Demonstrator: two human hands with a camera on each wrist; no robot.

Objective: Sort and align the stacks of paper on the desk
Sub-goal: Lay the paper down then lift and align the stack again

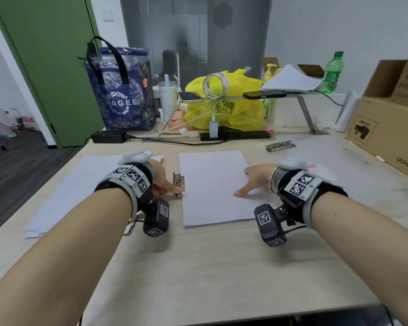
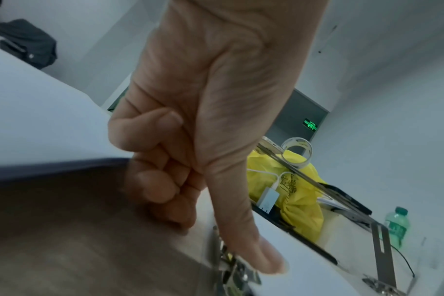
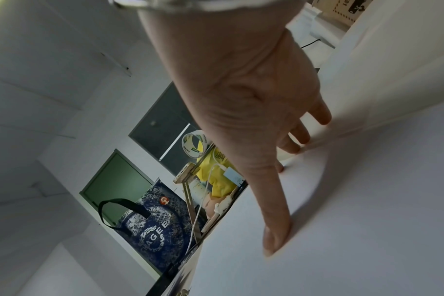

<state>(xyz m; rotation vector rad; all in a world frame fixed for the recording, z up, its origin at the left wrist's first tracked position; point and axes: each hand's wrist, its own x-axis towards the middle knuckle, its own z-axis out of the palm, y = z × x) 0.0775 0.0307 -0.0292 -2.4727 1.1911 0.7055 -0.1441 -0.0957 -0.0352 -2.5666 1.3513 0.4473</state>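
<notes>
A squared stack of white paper (image 1: 212,198) lies in the middle of the desk (image 1: 198,267). A looser, fanned stack of paper (image 1: 76,184) lies to its left. A metal clip (image 1: 178,184) sits at the middle stack's left edge. My left hand (image 1: 171,188) pinches the clip's near end. In the left wrist view the thumb (image 2: 254,240) lies along the clip (image 2: 231,270) and the other fingers are curled. My right hand (image 1: 251,181) rests flat on the stack's right edge, fingers spread, thumb (image 3: 276,234) pressing the top sheet (image 3: 355,220).
Behind the papers lie a black power adapter (image 1: 108,136) and cables, a blue tote bag (image 1: 123,95), a yellow bag (image 1: 224,109) and a metal riser (image 1: 302,102) with phones. Cardboard boxes (image 1: 386,132) stand at the right; a strip of metal clips (image 1: 280,145) lies near them.
</notes>
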